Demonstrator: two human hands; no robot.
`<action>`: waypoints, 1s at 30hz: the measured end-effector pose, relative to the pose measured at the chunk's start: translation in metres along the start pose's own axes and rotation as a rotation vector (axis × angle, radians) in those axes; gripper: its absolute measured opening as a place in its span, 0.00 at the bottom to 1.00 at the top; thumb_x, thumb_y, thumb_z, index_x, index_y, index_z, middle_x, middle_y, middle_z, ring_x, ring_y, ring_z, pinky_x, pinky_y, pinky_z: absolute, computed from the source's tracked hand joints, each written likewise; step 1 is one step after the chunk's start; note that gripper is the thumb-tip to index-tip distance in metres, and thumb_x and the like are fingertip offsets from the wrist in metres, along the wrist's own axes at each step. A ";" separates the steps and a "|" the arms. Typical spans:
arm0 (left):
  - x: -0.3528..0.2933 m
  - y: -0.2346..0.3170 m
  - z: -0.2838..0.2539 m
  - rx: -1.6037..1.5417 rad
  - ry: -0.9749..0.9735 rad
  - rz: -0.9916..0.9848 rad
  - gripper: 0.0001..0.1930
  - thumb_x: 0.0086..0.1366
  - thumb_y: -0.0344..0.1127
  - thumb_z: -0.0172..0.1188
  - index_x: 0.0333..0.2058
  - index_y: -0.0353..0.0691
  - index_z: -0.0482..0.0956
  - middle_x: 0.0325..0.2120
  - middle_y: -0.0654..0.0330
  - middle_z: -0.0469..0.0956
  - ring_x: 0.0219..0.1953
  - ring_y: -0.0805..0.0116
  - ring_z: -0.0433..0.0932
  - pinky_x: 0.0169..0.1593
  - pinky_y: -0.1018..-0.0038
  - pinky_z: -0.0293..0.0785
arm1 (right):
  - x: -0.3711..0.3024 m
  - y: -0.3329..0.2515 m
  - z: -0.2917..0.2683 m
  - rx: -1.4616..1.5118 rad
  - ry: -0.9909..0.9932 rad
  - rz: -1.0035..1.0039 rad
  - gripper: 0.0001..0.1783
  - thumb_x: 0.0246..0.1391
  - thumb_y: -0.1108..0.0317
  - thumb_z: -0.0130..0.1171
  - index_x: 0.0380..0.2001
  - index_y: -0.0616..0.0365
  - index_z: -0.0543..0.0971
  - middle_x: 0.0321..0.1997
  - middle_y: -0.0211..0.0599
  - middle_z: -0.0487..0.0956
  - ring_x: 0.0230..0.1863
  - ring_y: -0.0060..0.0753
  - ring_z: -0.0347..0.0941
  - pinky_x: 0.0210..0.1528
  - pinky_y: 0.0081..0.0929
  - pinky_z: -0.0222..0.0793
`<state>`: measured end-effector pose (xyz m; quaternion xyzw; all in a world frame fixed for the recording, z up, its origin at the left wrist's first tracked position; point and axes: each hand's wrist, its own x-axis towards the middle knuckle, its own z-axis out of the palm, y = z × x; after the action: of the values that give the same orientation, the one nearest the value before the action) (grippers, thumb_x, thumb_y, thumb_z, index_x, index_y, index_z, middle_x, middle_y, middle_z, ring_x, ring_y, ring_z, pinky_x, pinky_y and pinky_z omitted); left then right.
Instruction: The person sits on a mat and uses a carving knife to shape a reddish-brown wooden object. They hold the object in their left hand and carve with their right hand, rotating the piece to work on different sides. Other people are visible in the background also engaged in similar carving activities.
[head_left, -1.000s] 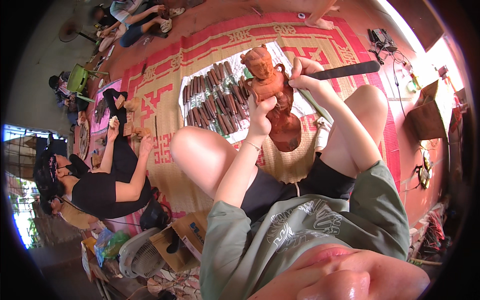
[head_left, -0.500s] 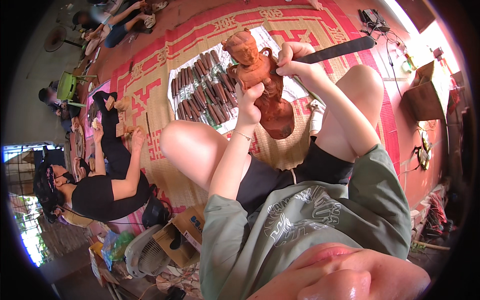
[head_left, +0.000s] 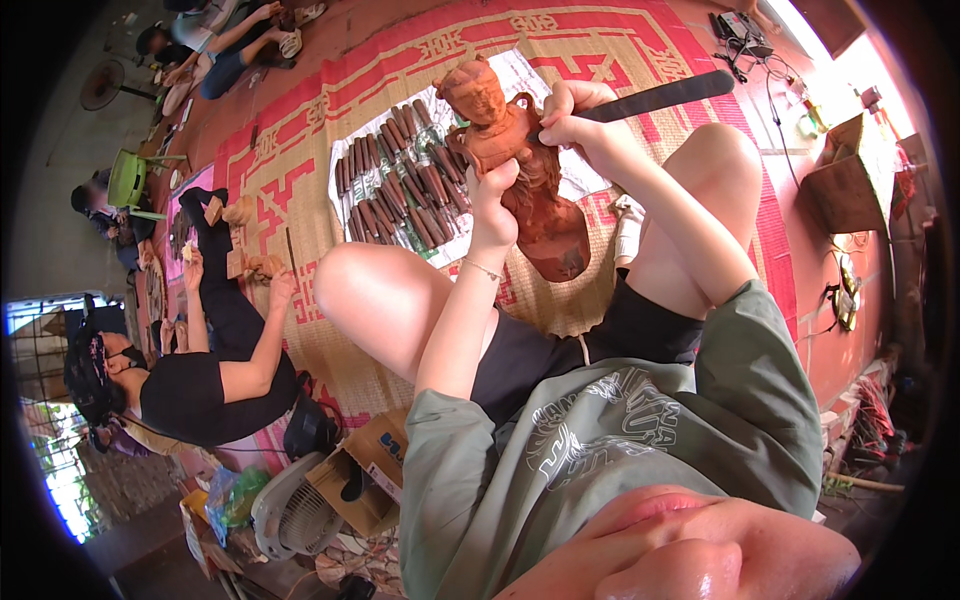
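Since a second ago, whole view has swung slightly; carved figure (head_left: 525, 205), reddish brown, now sits farther left and higher in view, both hands with it. Grips look unchanged.

Left hand (head_left: 493, 205): closed round the figure's side, thumb on its front. Right hand (head_left: 578, 115): pinched narrow on a long dark tool (head_left: 665, 97), handle running out to the right. Working end lost behind fingers, beside figure's shoulder; contact cannot be told. Figure held before the person, between the bent knees, head end away, base nearest the lap. Whether base rests on anything: unclear.

Judgement on good handling: left grip firm and its thumb clear of the tool's path; short, light strokes, right fingers braced on the figure; extra care round the thin loop by the shoulder.

Surface: red-and-tan woven mat (head_left: 370, 80); on it a white sheet (head_left: 515, 75) with rows of brown sticks (head_left: 405, 175). Room: reddish tiled floor, co-worker in black (head_left: 205, 385) at left, cardboard box (head_left: 350, 485) and fan (head_left: 300, 515) nearby, green chair (head_left: 125, 178) beyond.
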<state>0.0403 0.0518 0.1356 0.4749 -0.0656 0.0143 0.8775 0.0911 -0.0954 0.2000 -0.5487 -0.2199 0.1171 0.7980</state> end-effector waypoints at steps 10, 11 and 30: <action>0.001 0.005 0.002 -0.032 0.004 0.019 0.32 0.52 0.47 0.48 0.52 0.30 0.61 0.40 0.48 0.74 0.38 0.57 0.77 0.44 0.64 0.75 | 0.000 -0.003 0.004 0.117 0.019 -0.023 0.09 0.38 0.80 0.58 0.15 0.56 0.69 0.22 0.27 0.74 0.26 0.15 0.68 0.30 0.15 0.63; 0.001 0.005 0.002 -0.013 0.015 0.022 0.32 0.52 0.47 0.48 0.52 0.30 0.61 0.40 0.48 0.74 0.38 0.57 0.77 0.44 0.63 0.75 | 0.001 -0.002 0.005 0.086 0.025 -0.038 0.09 0.38 0.81 0.57 0.16 0.55 0.68 0.21 0.26 0.71 0.24 0.15 0.65 0.28 0.15 0.61; -0.001 0.010 0.001 -0.054 -0.018 -0.019 0.33 0.52 0.48 0.48 0.53 0.30 0.60 0.42 0.47 0.72 0.40 0.56 0.76 0.45 0.62 0.75 | 0.003 0.005 -0.001 0.171 -0.013 -0.038 0.09 0.40 0.81 0.56 0.17 0.55 0.68 0.22 0.24 0.71 0.22 0.12 0.63 0.23 0.12 0.57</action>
<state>0.0380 0.0567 0.1436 0.4516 -0.0692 -0.0001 0.8896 0.0940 -0.0928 0.1956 -0.4737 -0.2249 0.1238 0.8425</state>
